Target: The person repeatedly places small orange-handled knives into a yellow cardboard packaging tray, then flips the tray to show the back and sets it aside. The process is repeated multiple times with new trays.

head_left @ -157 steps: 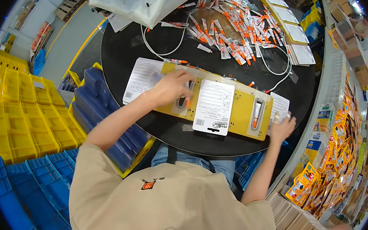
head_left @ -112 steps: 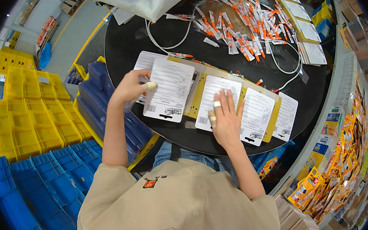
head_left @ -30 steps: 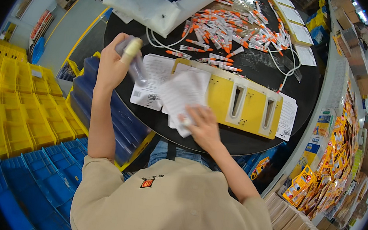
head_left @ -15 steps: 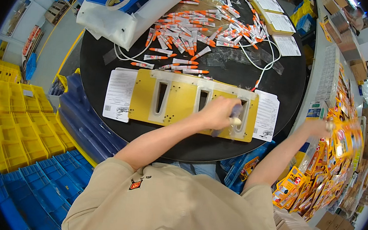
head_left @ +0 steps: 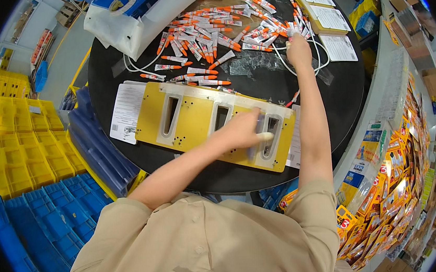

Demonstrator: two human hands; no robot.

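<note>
Fine print and a barcode [head_left: 115,127] stand on the white card [head_left: 127,105] at left, too small to read. Small lettering marks the orange-tipped tubes [head_left: 224,59]; bold characters show on the orange packets [head_left: 379,204] at right.

worktop [head_left: 224,176]: 1 | yellow board [head_left: 193,123]: 1 | slots [head_left: 170,115]: 3 | flanking white card piles [head_left: 127,110]: 2 | tape roll [head_left: 131,2]: 1 | orange-capped tubes [head_left: 205,36]: dozens, overlap hides exact count
</note>
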